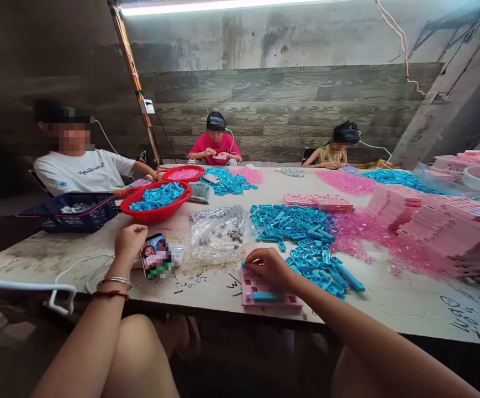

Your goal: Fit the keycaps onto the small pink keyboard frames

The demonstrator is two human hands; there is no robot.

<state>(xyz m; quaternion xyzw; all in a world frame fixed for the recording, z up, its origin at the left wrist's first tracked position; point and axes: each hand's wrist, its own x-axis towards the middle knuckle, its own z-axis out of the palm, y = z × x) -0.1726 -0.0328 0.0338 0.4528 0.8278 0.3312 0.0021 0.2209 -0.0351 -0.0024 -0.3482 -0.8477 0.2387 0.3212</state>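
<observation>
My right hand (268,265) is over the upper left of a pink plastic tray (246,297) with square openings. Its fingers are bent together on a small blue plastic piece (243,264) at the tray's corner. A long blue bar (268,297) lies along the tray's near side. My left hand (131,241) is raised beside a propped-up phone (157,255) with a lit screen. Its fingers are curled together; what they hold, if anything, is hidden. Beyond the tray lie loose blue plastic pieces (312,265).
Stacked pink trays (442,232) and clear pink bits (355,237) fill the right. A plastic bag (217,232) of small metallic parts lies mid-table. Red basins (157,213) and a dark blue basket (76,218) stand left. Several people sit around the table (206,276).
</observation>
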